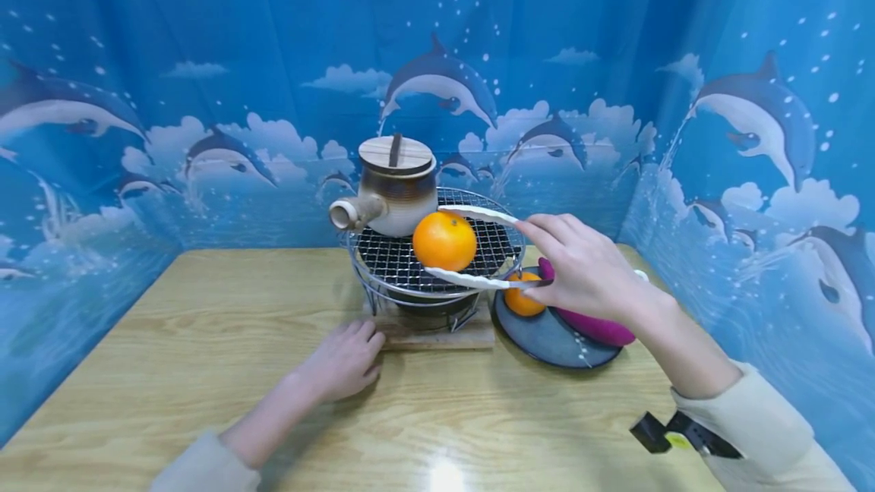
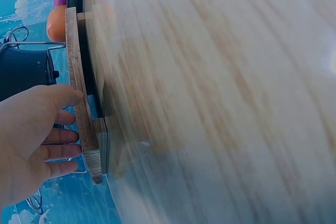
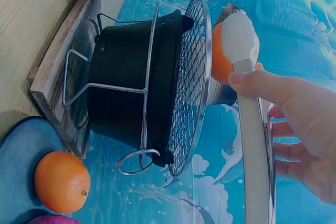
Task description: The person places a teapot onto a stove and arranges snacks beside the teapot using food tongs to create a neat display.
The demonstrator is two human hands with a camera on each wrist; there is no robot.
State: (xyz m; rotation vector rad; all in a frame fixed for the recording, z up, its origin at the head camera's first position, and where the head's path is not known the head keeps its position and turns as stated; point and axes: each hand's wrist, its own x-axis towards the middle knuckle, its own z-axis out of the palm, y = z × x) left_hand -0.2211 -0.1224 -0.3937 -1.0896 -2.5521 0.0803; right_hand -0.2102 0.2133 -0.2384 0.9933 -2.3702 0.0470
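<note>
My right hand (image 1: pixel 581 264) grips a pair of tongs (image 3: pixel 251 145) with white tips. Between the tips is an orange (image 1: pixel 444 241), over the round wire mesh (image 1: pixel 383 257) of a small black stove (image 3: pixel 118 80); whether it touches the mesh cannot be told. A clay side-handled teapot (image 1: pixel 399 192) with a wooden lid stands on the mesh, behind and left of the orange. My left hand (image 1: pixel 345 359) holds the left front corner of the wooden board (image 2: pixel 79 77) under the stove, its thumb on the board's edge.
Right of the stove, a dark blue plate (image 1: pixel 560 348) bears a second orange (image 3: pixel 62 182) and a magenta, long object (image 1: pixel 601 329). A wire frame with side rings (image 3: pixel 139 161) surrounds the stove. Blue dolphin-printed curtains (image 1: pixel 287 44) border the wooden table (image 1: pixel 225 302).
</note>
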